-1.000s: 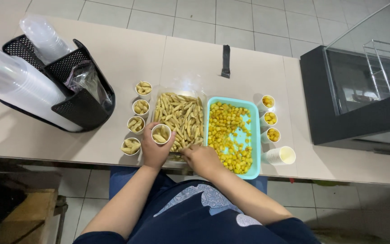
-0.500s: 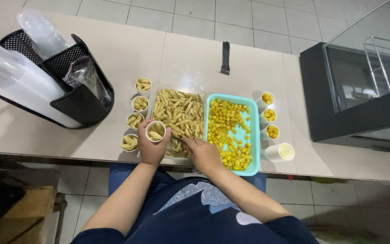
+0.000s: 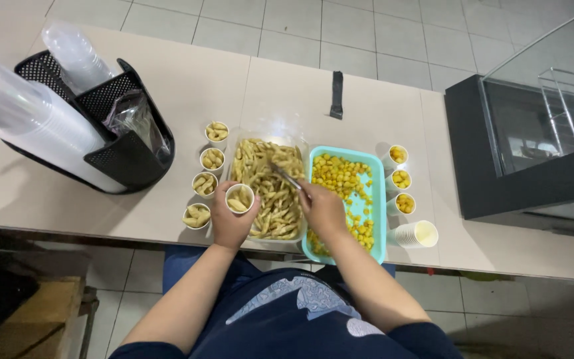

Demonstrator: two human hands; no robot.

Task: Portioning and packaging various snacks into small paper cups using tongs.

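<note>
The left hand [image 3: 229, 223] had its fingers closed round a small paper cup [image 3: 239, 198] of pale stick snacks, held just beside the clear tray [image 3: 270, 189]. The right hand [image 3: 323, 209] gripped metal tongs [image 3: 286, 177], tips reaching beyond the fingers into the sticks; a teal tray [image 3: 375, 199] lay under that hand on the worktop [image 3: 287, 93].

The left hand [image 3: 228, 223] holds a small paper cup [image 3: 239, 198] of pale sticks beside the clear tray [image 3: 268, 187]. The right hand [image 3: 323, 209] reaches over it with what look like tongs [image 3: 286, 176].
</note>
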